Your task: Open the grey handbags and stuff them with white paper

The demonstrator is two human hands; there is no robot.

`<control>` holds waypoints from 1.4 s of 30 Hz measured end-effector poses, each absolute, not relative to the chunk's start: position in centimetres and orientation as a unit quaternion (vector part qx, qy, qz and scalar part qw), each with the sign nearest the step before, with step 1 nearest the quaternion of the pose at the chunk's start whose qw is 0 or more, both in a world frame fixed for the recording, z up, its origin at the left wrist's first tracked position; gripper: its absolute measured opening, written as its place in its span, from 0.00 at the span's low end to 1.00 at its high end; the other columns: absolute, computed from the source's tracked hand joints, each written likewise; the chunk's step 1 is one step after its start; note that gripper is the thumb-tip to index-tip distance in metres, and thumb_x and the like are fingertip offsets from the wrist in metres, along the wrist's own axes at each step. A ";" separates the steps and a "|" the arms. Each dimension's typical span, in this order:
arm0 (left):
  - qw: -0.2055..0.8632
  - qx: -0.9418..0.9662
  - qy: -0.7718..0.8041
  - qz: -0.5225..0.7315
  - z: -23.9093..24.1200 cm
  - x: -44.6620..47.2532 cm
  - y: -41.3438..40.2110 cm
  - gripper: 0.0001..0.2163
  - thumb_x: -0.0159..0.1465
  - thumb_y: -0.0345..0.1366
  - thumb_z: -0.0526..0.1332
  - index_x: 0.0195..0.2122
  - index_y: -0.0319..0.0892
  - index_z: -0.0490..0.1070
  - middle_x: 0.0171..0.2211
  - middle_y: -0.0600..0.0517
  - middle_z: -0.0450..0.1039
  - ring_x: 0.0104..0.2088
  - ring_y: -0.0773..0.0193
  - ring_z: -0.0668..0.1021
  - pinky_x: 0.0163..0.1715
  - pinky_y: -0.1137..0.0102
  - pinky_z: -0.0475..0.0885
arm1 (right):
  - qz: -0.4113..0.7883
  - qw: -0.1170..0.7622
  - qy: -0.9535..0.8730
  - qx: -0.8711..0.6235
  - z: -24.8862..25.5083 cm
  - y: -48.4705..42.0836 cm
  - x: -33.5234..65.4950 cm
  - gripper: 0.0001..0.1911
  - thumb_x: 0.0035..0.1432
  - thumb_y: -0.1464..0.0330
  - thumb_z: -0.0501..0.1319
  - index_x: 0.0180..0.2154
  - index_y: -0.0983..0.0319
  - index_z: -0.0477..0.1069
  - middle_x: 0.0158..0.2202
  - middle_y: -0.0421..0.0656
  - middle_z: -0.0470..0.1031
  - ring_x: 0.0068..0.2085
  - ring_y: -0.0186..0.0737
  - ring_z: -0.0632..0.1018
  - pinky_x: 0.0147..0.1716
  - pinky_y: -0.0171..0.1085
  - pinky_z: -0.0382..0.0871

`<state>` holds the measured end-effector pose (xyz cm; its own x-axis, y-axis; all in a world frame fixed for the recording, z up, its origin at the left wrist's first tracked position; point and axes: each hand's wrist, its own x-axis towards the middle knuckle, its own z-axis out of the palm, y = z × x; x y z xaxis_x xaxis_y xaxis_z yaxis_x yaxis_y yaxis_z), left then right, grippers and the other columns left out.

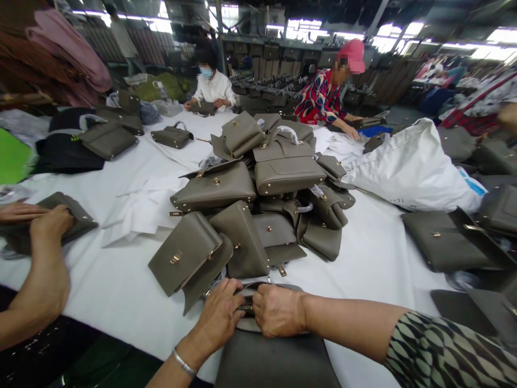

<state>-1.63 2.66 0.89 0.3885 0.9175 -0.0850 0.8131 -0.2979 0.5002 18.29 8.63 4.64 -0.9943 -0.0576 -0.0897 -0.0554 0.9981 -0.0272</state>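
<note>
An olive-grey handbag [277, 358] lies at the near edge of the table, its mouth toward the pile and its flap or panel toward me. My left hand [220, 311] grips the left side of the opening, fingers curled over the rim. Closed into a fist, my right hand [278, 309] is at the right side of the same opening, partly inside it. Between the two hands shows a dark zipper [245, 308]. What the right fingertips pinch is hidden. Just beyond the hands, a heap of similar handbags [246, 242] rises, some with wrapped handles and gold-coloured fittings.
Sheets of white paper [139, 207] lie left of the heap on the white-covered table [379, 253]. At left, a co-worker's hands [52, 221] handle another bag. Two people sit across the table. A white sack [420, 167] and more bags [448, 240] are at right.
</note>
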 end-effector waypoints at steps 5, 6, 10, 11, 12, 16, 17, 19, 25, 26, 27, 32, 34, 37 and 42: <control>0.241 0.795 0.541 0.131 0.6 -1.6 2.6 0.04 0.60 0.26 0.60 0.33 0.43 0.68 0.47 0.48 0.66 0.48 0.53 0.68 0.48 0.55 0.67 | 0.004 0.080 0.996 -0.038 5.5 8.4 21.1 0.10 0.58 0.72 0.56 0.27 0.64 0.74 0.28 0.47 0.74 0.32 0.43 0.70 0.26 0.41 0.52; 0.241 0.794 0.542 0.136 0.6 -1.6 2.6 0.04 0.61 0.27 0.60 0.33 0.43 0.68 0.46 0.48 0.66 0.48 0.53 0.68 0.48 0.55 0.67 | 0.005 0.081 0.996 -0.031 5.5 8.3 21.8 0.09 0.57 0.72 0.57 0.27 0.64 0.74 0.27 0.47 0.74 0.32 0.43 0.70 0.25 0.41 0.52; 0.238 0.791 0.545 0.143 0.5 -1.3 2.8 0.04 0.61 0.27 0.59 0.31 0.42 0.67 0.45 0.48 0.67 0.46 0.54 0.69 0.46 0.56 0.68 | 0.012 0.098 0.995 0.006 5.7 7.8 24.8 0.07 0.51 0.73 0.60 0.23 0.63 0.72 0.24 0.48 0.72 0.30 0.43 0.68 0.25 0.42 0.50; 0.236 0.791 0.546 0.142 0.5 -1.2 2.8 0.04 0.61 0.28 0.59 0.30 0.42 0.66 0.44 0.48 0.68 0.46 0.54 0.69 0.46 0.56 0.69 | 0.015 0.103 0.994 0.015 5.8 7.6 25.7 0.07 0.50 0.74 0.61 0.22 0.62 0.71 0.23 0.48 0.72 0.30 0.43 0.67 0.25 0.42 0.50; 0.235 0.791 0.547 0.139 0.4 -1.2 2.9 0.04 0.62 0.28 0.59 0.30 0.42 0.67 0.44 0.48 0.68 0.45 0.53 0.70 0.46 0.56 0.69 | 0.018 0.106 0.994 0.024 5.9 7.5 26.5 0.07 0.50 0.74 0.61 0.22 0.62 0.71 0.23 0.48 0.71 0.30 0.43 0.67 0.25 0.42 0.50; 0.217 0.799 0.543 0.140 -0.1 -1.5 2.9 0.02 0.62 0.30 0.59 0.32 0.43 0.68 0.45 0.47 0.69 0.47 0.52 0.71 0.47 0.55 0.71 | 0.013 0.085 0.994 0.068 6.1 6.6 29.5 0.07 0.55 0.74 0.57 0.27 0.64 0.72 0.25 0.48 0.71 0.30 0.41 0.66 0.26 0.42 0.50; 0.213 0.805 0.535 0.143 -0.4 -1.8 2.8 0.02 0.62 0.31 0.59 0.32 0.43 0.69 0.45 0.46 0.70 0.47 0.52 0.72 0.47 0.55 0.72 | 0.006 0.076 0.994 0.083 6.0 6.4 30.0 0.08 0.57 0.74 0.55 0.28 0.64 0.72 0.27 0.48 0.72 0.30 0.41 0.66 0.26 0.43 0.51; 0.205 0.819 0.513 0.152 -1.1 -2.7 2.6 0.02 0.63 0.35 0.60 0.33 0.44 0.71 0.47 0.46 0.70 0.49 0.51 0.73 0.48 0.56 0.73 | -0.009 0.067 0.990 0.127 5.9 6.0 30.8 0.10 0.59 0.75 0.53 0.34 0.65 0.73 0.31 0.49 0.74 0.31 0.41 0.68 0.27 0.43 0.54; 0.146 0.833 0.506 0.169 -3.7 -6.4 0.2 0.15 0.66 0.40 0.57 0.54 0.52 0.67 0.56 0.49 0.69 0.54 0.58 0.73 0.52 0.64 0.75 | -0.025 0.041 0.952 0.301 3.4 3.6 33.7 0.25 0.62 0.76 0.48 0.60 0.65 0.60 0.53 0.50 0.73 0.46 0.44 0.74 0.43 0.45 0.71; 0.130 0.839 0.503 0.159 -3.8 -6.8 -0.3 0.18 0.66 0.37 0.56 0.57 0.53 0.64 0.56 0.50 0.69 0.55 0.58 0.73 0.53 0.64 0.74 | -0.019 0.030 0.944 0.329 2.5 2.8 34.3 0.28 0.61 0.78 0.48 0.62 0.64 0.57 0.57 0.49 0.70 0.50 0.45 0.74 0.47 0.45 0.71; 0.115 0.848 0.497 0.147 -3.9 -7.0 -0.8 0.21 0.64 0.34 0.55 0.59 0.53 0.62 0.57 0.50 0.68 0.56 0.58 0.73 0.53 0.63 0.74 | -0.014 0.018 0.934 0.357 1.6 1.9 34.8 0.31 0.59 0.79 0.48 0.64 0.63 0.55 0.59 0.48 0.68 0.54 0.45 0.72 0.49 0.45 0.72; 0.090 0.879 0.461 0.083 -2.8 -6.1 -1.8 0.37 0.53 0.27 0.56 0.66 0.48 0.52 0.67 0.47 0.54 0.63 0.47 0.64 0.57 0.52 0.71 | -0.029 -0.069 0.890 0.449 -3.2 -2.8 35.2 0.40 0.54 0.78 0.52 0.67 0.58 0.45 0.64 0.49 0.60 0.62 0.49 0.67 0.53 0.47 0.73; 0.102 0.880 0.456 0.079 -2.5 -5.5 -1.6 0.42 0.48 0.24 0.54 0.67 0.47 0.49 0.68 0.45 0.49 0.65 0.45 0.60 0.57 0.50 0.70 | -0.065 -0.089 0.879 0.465 -4.5 -3.7 34.4 0.41 0.55 0.77 0.51 0.68 0.56 0.42 0.66 0.49 0.57 0.64 0.48 0.63 0.56 0.47 0.71; 0.136 0.872 0.461 0.093 -2.9 -5.5 -1.2 0.41 0.48 0.22 0.51 0.66 0.50 0.50 0.68 0.47 0.51 0.64 0.50 0.62 0.57 0.52 0.70 | -0.139 -0.128 0.845 0.500 -5.2 -3.3 33.2 0.40 0.60 0.70 0.53 0.68 0.59 0.34 0.67 0.52 0.55 0.66 0.45 0.61 0.61 0.48 0.67; 0.224 0.834 0.469 0.186 -4.4 -6.0 -1.0 0.28 0.59 0.41 0.63 0.61 0.52 0.60 0.63 0.46 0.62 0.60 0.49 0.68 0.56 0.53 0.71 | -0.319 -0.190 0.767 0.523 -2.8 -0.1 32.1 0.46 0.50 0.58 0.65 0.65 0.64 0.48 0.62 0.57 0.62 0.62 0.53 0.65 0.61 0.53 0.64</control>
